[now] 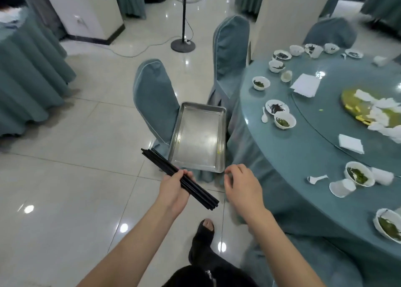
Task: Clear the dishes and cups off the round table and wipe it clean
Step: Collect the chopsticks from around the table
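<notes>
A round counter [303, 156] draped in smooth teal cloth fills the right side, with a glass turntable [325, 121] at its centre carrying a yellow-smeared platter [351, 100] heaped with crumpled white napkins [382, 113]. White ceramic bowls [285, 120] with green and dark leftovers ring the counter's edge, along with a white spoon [264, 115], small plates [277, 107] and flat folded napkins. One plastic cup [342, 187] lies tipped near the closest bowls.

A rectangular steel tray [199, 136], shiny and bare, sits on the seat of a teal-covered chair [152, 100] just left of the counter. A second covered chair [230, 47] stands behind it, against the counter's cloth. A fan stand [183, 44] and its cable are on the glossy pale tile floor [65, 178] beyond.

The left hand [173, 191] grips a bundle of straight black chopsticks [180, 179], fingers curled round the middle, the sticks slanting over the tray's near corner. The right hand [240, 186] hangs just beside the tray's near edge, fingers loosely bent, holding nothing.
</notes>
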